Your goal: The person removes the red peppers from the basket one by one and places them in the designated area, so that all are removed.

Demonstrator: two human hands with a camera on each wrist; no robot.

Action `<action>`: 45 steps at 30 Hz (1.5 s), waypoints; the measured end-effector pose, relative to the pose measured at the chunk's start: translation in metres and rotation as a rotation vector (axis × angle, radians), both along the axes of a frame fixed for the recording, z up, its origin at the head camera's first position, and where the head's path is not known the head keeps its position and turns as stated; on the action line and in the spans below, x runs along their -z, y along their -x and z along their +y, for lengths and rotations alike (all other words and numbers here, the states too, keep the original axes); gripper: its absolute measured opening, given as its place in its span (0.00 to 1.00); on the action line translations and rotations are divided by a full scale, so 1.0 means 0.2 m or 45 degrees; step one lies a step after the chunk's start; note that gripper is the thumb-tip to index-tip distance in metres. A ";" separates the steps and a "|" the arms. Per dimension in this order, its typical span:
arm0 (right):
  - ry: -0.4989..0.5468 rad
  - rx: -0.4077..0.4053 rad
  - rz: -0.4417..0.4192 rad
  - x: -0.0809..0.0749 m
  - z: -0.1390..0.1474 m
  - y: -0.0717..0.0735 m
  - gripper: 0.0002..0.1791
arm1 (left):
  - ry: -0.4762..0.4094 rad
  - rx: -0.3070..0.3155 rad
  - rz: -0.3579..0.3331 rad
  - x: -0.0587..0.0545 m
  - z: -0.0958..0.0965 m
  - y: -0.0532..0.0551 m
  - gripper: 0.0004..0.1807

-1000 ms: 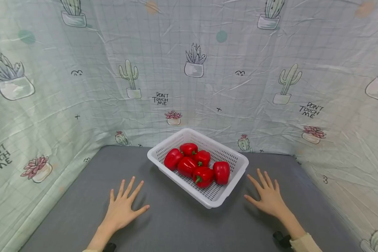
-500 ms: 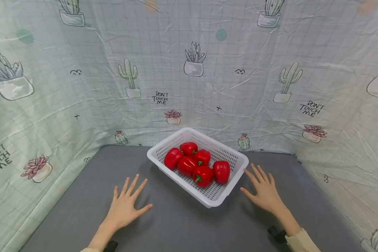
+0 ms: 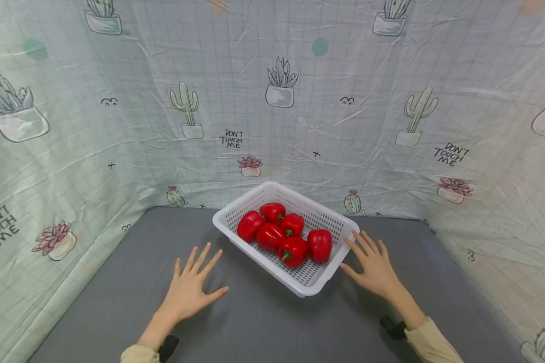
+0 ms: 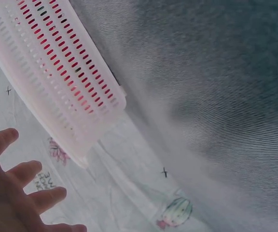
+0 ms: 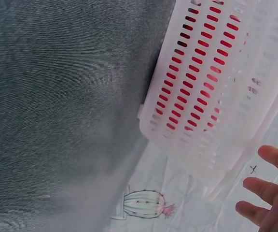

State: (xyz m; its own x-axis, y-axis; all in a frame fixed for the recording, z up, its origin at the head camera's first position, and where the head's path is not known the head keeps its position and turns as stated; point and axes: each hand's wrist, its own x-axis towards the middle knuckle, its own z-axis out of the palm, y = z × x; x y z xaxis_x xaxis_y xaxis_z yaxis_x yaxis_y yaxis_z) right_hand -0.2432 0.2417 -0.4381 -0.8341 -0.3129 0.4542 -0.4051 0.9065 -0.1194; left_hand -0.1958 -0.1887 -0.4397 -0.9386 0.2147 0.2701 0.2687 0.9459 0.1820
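A white perforated plastic basket (image 3: pixel 272 272) sits at an angle on the grey table, with several glossy red bell peppers (image 3: pixel 294 252) lying inside. To its front left, my left hand (image 3: pixel 187 292) hovers with fingers spread, apart from the basket and holding nothing. At the basket's right end is my right hand (image 3: pixel 375 271), its fingers spread and fingertips overlapping the rim in the head view; whether they touch it I cannot tell. Both wrist views show the basket's slotted side, with the red of the peppers behind the holes. Left fingers (image 4: pixel 47 199) and right fingers (image 5: pixel 264 191) appear straight.
A pale curtain (image 3: pixel 236 75) printed with cacti rises behind and on both sides of the grey table (image 3: pixel 272 333). The basket's back corner lies close to the curtain. Dark straps (image 3: pixel 392 327) circle the wrists.
Both hands have moved toward the basket: the left to the right and slightly forward, the right to the left and slightly forward, up to the rim. The basket and peppers have stayed in place.
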 end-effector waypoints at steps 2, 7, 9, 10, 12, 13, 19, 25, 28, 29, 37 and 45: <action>-0.008 -0.014 0.000 -0.01 0.00 0.01 0.37 | -0.001 0.008 0.011 -0.01 0.01 0.01 0.46; -0.026 -0.031 -0.005 -0.05 -0.02 0.02 0.35 | -0.009 0.026 0.033 -0.03 0.03 0.03 0.46; -0.025 -0.036 -0.012 -0.06 -0.03 0.02 0.34 | -0.008 0.032 0.035 -0.04 0.04 0.04 0.46; -0.024 -0.039 -0.014 -0.07 -0.04 0.02 0.34 | -0.009 0.036 0.037 -0.04 0.05 0.05 0.45; -0.024 -0.048 -0.020 -0.08 -0.05 0.03 0.34 | -0.010 0.040 0.038 -0.05 0.06 0.06 0.45; -0.024 -0.054 -0.023 -0.09 -0.06 0.03 0.34 | -0.014 0.042 0.043 -0.06 0.07 0.07 0.45; -0.055 -0.080 -0.026 -0.11 -0.09 0.06 0.34 | -0.027 0.068 0.089 -0.09 0.10 0.11 0.42; -0.035 -0.097 -0.042 -0.12 -0.13 0.10 0.33 | -0.034 0.097 0.094 -0.11 0.12 0.15 0.40; -0.038 -0.105 -0.039 -0.13 -0.14 0.12 0.32 | -0.037 0.108 0.095 -0.11 0.13 0.17 0.39; -0.036 -0.111 -0.035 -0.13 -0.15 0.12 0.32 | -0.037 0.112 0.097 -0.11 0.13 0.18 0.39; -0.055 -0.127 -0.036 -0.15 -0.19 0.16 0.33 | -0.051 0.140 0.133 -0.11 0.15 0.24 0.38; -0.084 -0.106 -0.102 -0.16 -0.25 0.20 0.31 | -0.072 0.167 0.153 -0.11 0.14 0.33 0.35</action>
